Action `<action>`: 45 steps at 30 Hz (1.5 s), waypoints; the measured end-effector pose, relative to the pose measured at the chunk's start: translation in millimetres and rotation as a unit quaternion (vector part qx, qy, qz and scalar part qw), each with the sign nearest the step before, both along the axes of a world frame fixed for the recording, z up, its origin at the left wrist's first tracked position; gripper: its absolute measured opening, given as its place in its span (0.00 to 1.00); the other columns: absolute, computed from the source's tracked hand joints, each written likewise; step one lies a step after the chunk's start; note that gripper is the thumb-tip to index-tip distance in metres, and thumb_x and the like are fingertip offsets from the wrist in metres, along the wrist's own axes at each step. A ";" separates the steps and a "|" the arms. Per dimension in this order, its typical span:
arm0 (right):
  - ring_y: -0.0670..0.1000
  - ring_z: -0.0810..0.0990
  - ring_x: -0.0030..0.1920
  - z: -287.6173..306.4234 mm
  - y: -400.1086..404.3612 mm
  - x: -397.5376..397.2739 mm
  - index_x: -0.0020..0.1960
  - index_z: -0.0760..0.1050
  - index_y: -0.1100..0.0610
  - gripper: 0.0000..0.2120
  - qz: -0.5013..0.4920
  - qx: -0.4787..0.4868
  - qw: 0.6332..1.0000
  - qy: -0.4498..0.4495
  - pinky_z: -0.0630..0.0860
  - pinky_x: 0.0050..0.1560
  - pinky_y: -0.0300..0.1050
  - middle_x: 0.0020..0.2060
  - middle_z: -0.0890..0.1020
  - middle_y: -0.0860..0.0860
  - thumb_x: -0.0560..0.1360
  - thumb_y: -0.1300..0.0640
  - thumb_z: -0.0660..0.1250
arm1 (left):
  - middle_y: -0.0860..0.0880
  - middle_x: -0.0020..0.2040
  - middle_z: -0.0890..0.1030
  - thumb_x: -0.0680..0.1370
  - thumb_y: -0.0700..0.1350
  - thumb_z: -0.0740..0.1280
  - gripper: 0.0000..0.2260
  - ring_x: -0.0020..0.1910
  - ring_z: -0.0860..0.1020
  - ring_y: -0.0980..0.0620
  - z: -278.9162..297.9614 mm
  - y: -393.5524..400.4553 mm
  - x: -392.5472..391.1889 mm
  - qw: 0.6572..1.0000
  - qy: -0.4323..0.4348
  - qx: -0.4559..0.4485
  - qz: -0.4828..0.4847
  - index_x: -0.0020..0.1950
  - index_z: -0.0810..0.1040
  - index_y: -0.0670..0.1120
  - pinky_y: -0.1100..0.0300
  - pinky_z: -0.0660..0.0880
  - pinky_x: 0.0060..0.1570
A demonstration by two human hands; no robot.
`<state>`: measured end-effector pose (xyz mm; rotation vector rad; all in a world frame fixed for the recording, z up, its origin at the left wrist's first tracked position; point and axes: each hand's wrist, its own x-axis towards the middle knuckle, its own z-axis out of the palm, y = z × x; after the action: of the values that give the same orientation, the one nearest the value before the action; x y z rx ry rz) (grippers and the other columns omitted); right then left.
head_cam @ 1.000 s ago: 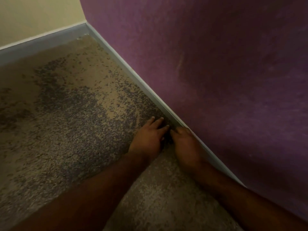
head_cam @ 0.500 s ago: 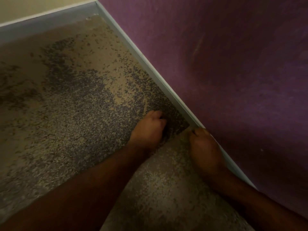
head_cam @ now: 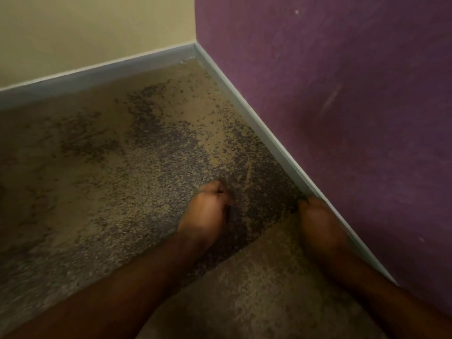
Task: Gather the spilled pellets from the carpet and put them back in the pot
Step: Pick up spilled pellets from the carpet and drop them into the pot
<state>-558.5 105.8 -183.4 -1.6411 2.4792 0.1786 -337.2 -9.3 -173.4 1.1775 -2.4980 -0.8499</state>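
While both forearms reach in from the near edge of the head view, the left hand [head_cam: 206,214] rests on the carpet [head_cam: 80,192] with its fingers curled under, knuckles up; whether pellets are caught in that curl cannot be told. The right hand [head_cam: 318,226] sits just against the skirting board [head_cam: 264,135] under the purple wall [head_cam: 342,106], fingers bent down into the pile; motion blur hides whether they are pressed together or pinching anything. Between and just beyond the two hands lies the densest band of dark pellets [head_cam: 259,177], banked along the skirting; nearer, between the forearms, the carpet looks mostly free of them. Farther out the spill thins into patches and loose scatter running toward the corner where the cream wall [head_cam: 97,33] meets the purple one. The pot is not in view. Judgement: step in hand is raking, drawing the spill into a heap, early in the task since most pellets are still spread. Next move calls for bringing the hands together under the heap, cupped tight so small grains do not sift through, then carrying it to the pot, wherever that stands.
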 end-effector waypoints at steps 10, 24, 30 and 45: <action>0.51 0.81 0.50 30.7 -27.9 19.8 0.56 0.74 0.57 0.10 0.038 0.104 0.990 0.090 0.79 0.50 0.44 0.52 0.80 0.54 0.78 0.60 0.57 | 0.45 0.53 0.79 0.74 0.36 0.66 0.07 0.51 0.77 0.47 16.1 9.5 109.8 0.992 -0.017 -0.012 0.120 0.46 0.83 0.43 0.68 0.67 0.51; 0.52 0.79 0.55 49.2 -28.7 23.0 0.55 0.75 0.55 0.11 0.066 0.096 0.990 0.074 0.77 0.55 0.46 0.55 0.79 0.55 0.78 0.58 0.57 | 0.50 0.49 0.76 0.74 0.37 0.65 0.07 0.48 0.76 0.53 33.4 32.4 160.3 0.990 -0.043 -0.012 0.130 0.46 0.83 0.44 0.73 0.64 0.44; 0.55 0.80 0.53 73.0 -53.3 63.3 0.54 0.76 0.57 0.10 0.097 0.048 0.994 0.005 0.76 0.55 0.47 0.53 0.80 0.57 0.79 0.59 0.58 | 0.53 0.30 0.76 0.73 0.40 0.64 0.06 0.29 0.73 0.54 38.5 36.8 191.5 0.981 -0.124 -0.111 0.103 0.37 0.75 0.48 0.61 0.69 0.30; 0.57 0.83 0.31 188.6 -98.1 259.4 0.36 0.73 0.63 0.10 0.078 0.046 0.875 -0.476 0.82 0.34 0.47 0.31 0.81 0.63 0.65 0.74 0.71 | 0.48 0.41 0.80 0.68 0.34 0.74 0.06 0.39 0.80 0.51 164.4 74.2 352.1 0.962 -0.027 -0.115 0.247 0.37 0.85 0.44 0.63 0.74 0.43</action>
<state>-299.0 7.8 5.2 -1.3858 1.5600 -0.4018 14.8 64.9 -8.9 1.6468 -2.1117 -0.3882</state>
